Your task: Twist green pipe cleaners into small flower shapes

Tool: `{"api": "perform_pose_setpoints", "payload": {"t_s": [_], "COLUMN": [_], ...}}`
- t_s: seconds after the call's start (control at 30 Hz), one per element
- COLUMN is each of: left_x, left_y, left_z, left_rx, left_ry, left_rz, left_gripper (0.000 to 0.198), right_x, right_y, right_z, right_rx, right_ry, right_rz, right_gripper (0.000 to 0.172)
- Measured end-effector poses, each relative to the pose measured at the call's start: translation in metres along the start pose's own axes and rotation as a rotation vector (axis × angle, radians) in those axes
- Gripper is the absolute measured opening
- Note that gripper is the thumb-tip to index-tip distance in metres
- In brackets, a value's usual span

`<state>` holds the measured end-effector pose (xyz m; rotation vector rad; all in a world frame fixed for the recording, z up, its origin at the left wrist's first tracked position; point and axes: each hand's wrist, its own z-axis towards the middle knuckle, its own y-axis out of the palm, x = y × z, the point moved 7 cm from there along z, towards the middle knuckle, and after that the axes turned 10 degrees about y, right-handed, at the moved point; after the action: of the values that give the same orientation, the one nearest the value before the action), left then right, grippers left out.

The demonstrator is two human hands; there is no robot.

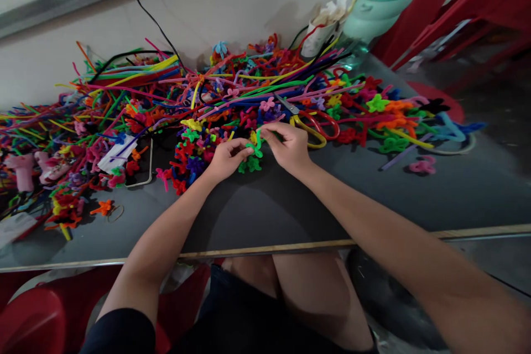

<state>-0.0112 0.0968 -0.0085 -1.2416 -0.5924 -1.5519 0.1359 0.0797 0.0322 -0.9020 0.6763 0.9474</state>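
Between my two hands is a bright green pipe cleaner (pixel 258 146), bent into loops at its lower part. My left hand (pixel 227 159) pinches the looped part between thumb and fingers. The upper end is pinched by my right hand (pixel 290 146). Just below lies a darker green pipe-cleaner flower (pixel 251 165), close to or touching the held piece; I cannot tell which. Scissors (pixel 317 126) with red and yellow handles lie beyond my right hand. Left of my left hand is a cluster of red and blue pipe-cleaner flowers (pixel 193 163).
A long heap of colourful pipe cleaners (pixel 136 86) runs along the wall. A phone (pixel 143 168) lies partly under it at left. A paper cup (pixel 317 38) and a green-topped bottle (pixel 371 8) stand at the back right. The dark table's front edge (pixel 265 249) is near my lap.
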Motion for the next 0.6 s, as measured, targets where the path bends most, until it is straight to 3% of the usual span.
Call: {"api": "perform_pose_setpoints", "payload": {"t_s": [0.27,0.6], "left_x": [-0.002,0.0], "left_y": [-0.005,-0.016], "left_z": [0.0,-0.005], "left_rx": [0.083,0.255], "left_ry": [0.009,0.009], "left_rz": [-0.001,0.045], "left_gripper": [0.032,0.036], "right_x": [0.004,0.01], "right_y": [0.017,0.027], "right_z": [-0.007,-0.012], "right_rx": [-0.169,-0.235], "right_ry": [-0.113,-0.169], "right_rz": [-0.106,-0.302], "right_gripper": [0.024,0.029]}}
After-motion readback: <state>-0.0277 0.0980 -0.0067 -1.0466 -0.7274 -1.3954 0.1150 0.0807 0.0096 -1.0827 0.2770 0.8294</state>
